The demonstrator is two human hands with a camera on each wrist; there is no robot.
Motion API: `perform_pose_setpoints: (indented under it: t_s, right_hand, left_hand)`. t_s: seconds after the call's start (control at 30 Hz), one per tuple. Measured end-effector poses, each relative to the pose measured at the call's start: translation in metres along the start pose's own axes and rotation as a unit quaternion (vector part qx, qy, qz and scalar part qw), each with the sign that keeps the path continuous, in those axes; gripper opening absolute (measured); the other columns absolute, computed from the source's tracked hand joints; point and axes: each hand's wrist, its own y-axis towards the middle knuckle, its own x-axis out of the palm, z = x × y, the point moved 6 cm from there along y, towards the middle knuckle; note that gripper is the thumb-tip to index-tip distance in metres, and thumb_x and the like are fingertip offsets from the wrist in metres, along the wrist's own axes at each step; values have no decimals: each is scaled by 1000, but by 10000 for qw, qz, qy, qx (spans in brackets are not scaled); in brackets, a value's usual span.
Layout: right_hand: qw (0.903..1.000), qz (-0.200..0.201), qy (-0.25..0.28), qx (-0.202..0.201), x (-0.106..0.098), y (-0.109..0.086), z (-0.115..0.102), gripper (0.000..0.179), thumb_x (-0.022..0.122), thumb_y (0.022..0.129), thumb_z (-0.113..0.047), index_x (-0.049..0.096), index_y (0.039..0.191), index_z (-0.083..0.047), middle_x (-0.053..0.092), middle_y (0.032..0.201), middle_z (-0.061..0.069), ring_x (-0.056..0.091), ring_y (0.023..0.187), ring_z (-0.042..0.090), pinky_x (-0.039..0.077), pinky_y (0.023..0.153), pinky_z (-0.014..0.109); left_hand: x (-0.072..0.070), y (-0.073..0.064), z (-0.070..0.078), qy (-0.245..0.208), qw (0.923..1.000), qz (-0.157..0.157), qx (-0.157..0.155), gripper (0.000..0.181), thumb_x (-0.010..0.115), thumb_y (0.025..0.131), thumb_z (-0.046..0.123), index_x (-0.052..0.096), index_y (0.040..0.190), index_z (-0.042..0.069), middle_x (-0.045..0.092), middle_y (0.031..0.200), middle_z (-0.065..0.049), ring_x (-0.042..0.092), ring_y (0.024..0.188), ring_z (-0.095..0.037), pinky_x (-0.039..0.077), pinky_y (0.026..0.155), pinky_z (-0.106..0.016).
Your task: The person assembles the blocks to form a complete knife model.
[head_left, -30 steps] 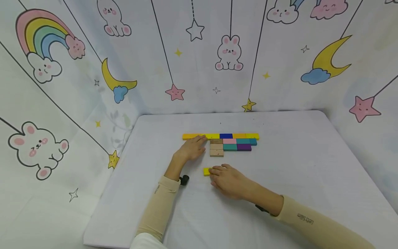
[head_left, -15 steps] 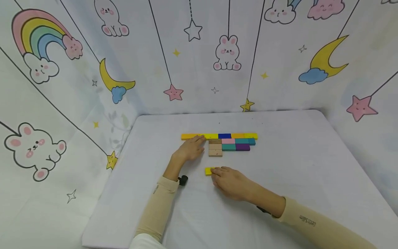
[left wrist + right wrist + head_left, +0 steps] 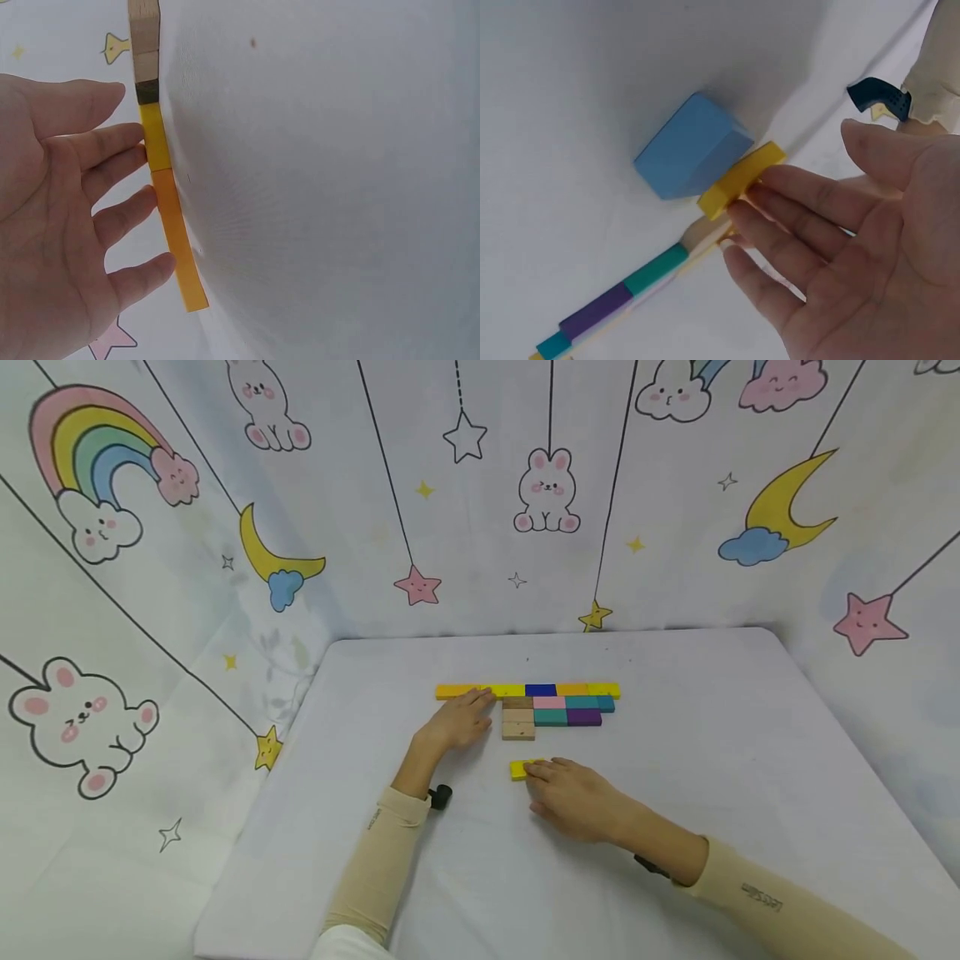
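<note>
My left hand rests with its fingertips at the long row's left part. In the left wrist view, the fingers touch a yellow block and the orange piece in line with it; the thumb stands apart. Nearer the front, my right hand has its fingertips against a loose yellow block. The right wrist view shows those fingers fairly straight along the loose yellow block's side, thumb away from it. A light blue block with slanted faces lies against its other side; the hand hides it in the head view.
Behind the right hand, wooden blocks, a pink block, teal blocks and a purple block adjoin the row, which includes a dark blue block. A white-covered table lies beneath, with a printed cloth behind.
My right hand and the loose yellow block have shifted a little to the right. The left hand and the arranged blocks have stayed in place, while the head view has shifted slightly.
</note>
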Motion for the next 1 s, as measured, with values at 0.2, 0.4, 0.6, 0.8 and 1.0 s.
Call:
perform_pose_setpoints:
  t_s: [0.2, 0.4, 0.6, 0.8, 1.0]
  right_hand:
    - [9999, -3, -31, 143, 4, -5, 12, 54, 68, 102, -41, 63, 141, -4, 58, 151, 12, 54, 140, 28, 44, 118, 50]
    - [9999, 89, -47, 93, 4, -10, 17, 54, 69, 101, -39, 64, 139, -2, 58, 150, 15, 55, 139, 30, 45, 117, 50]
    - [9998, 129, -27, 170, 5, -14, 25, 52, 70, 101, -38, 65, 138, -2, 59, 149, 14, 55, 139, 29, 45, 117, 49]
    - [9995, 101, 125, 287, 6, -17, 33, 53, 70, 101, -39, 64, 140, -3, 57, 151, 14, 54, 141, 29, 45, 117, 50]
    - [9993, 280, 165, 184, 7, -19, 37, 50, 70, 101, -35, 65, 137, -2, 59, 149, 16, 57, 137, 31, 47, 114, 50]
  left_hand:
    - [0, -1, 0, -40, 10000, 16, 40, 57, 47, 112, 30, 34, 164, 10, 29, 171, -8, 24, 158, -29, 22, 130, -45]
    - [0, -1, 0, -49, 10000, 4, 35, 57, 47, 112, 31, 34, 164, 11, 28, 171, -7, 23, 159, -29, 21, 130, -45]
    - [0, -1, 1, -20, 10000, 5, 35, 57, 47, 112, 31, 34, 164, 11, 28, 171, -7, 23, 159, -29, 21, 130, -45]
    - [-1, -1, 1, -19, 10000, 39, 51, 57, 48, 112, 31, 34, 164, 10, 29, 171, -8, 23, 158, -30, 20, 130, -45]
    - [-1, -1, 1, -66, 10000, 38, 28, 57, 48, 112, 30, 35, 163, 9, 29, 171, -9, 23, 158, -30, 19, 130, -44]
